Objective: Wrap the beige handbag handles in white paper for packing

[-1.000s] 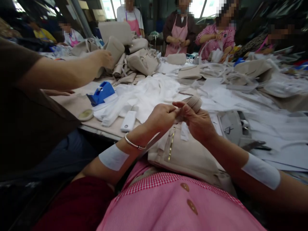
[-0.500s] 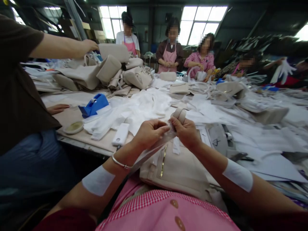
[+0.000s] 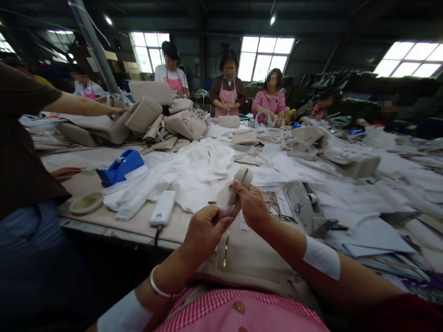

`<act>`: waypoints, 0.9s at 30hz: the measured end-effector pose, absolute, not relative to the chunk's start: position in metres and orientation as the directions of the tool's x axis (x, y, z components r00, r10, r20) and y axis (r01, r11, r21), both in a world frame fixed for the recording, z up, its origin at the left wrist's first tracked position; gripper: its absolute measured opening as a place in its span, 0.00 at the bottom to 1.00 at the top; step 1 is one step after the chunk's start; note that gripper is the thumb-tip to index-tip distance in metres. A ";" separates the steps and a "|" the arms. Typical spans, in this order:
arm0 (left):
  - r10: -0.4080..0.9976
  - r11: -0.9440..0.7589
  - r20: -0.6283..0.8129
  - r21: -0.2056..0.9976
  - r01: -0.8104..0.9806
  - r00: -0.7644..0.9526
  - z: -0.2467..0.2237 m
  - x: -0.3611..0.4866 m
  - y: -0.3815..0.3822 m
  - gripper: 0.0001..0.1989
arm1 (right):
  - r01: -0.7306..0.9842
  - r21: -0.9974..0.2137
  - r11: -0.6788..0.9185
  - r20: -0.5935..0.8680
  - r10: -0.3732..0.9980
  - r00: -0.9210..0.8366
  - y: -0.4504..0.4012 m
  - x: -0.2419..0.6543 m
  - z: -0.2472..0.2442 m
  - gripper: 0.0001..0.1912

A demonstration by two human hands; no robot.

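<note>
One beige strap (image 3: 246,176), bent into a loop at its upper end, sits between my two hands at the middle of the head view, raised above the near side of the tabletop (image 3: 136,216). My right hand (image 3: 254,207) grips it just under the loop, thumb laid against it. My left hand (image 3: 206,226) is lower and pinches, between thumb and fingers, the translucent wrap (image 3: 226,198) that covers part of the strap; I can't quite make out whether those fingers have the wrap alone or the strap too, as that spot is slightly smeared.

Beneath both hands I see a beige bag (image 3: 263,253) with a gold zip (image 3: 226,249), just in front of the pink apron (image 3: 207,320). To the left of the bag, a white device (image 3: 162,207) with a black cable (image 3: 158,234) lies on the tabletop; a round dish (image 3: 86,203) and a blue tape dispenser (image 3: 122,167) are farther left. White sheets (image 3: 207,159) spread across the middle, and on my right a grey device (image 3: 308,207) stands among papers. At far left a co-worker (image 3: 17,138) reaches one arm toward heaped beige bags (image 3: 183,124).
</note>
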State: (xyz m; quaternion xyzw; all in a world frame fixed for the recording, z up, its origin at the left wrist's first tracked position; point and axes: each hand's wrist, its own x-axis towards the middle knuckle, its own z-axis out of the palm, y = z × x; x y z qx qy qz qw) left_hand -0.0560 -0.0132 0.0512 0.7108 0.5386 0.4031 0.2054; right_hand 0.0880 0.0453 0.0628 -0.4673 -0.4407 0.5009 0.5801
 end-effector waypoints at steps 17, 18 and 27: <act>0.960 -0.263 0.272 0.805 0.532 0.063 0.052 -0.058 0.000 0.17 | -0.447 -0.872 -0.200 -0.115 0.971 -0.209 0.042 0.111 0.064 0.15; 0.956 -0.278 0.287 0.797 0.536 0.069 0.053 -0.058 0.000 0.17 | -0.396 -0.902 -0.170 -0.091 0.973 -0.210 0.040 0.110 0.061 0.17; 0.958 -0.282 0.271 0.812 0.511 0.098 0.053 -0.059 -0.002 0.18 | -0.196 -0.967 -0.161 -0.092 0.943 -0.321 0.025 0.105 0.050 0.26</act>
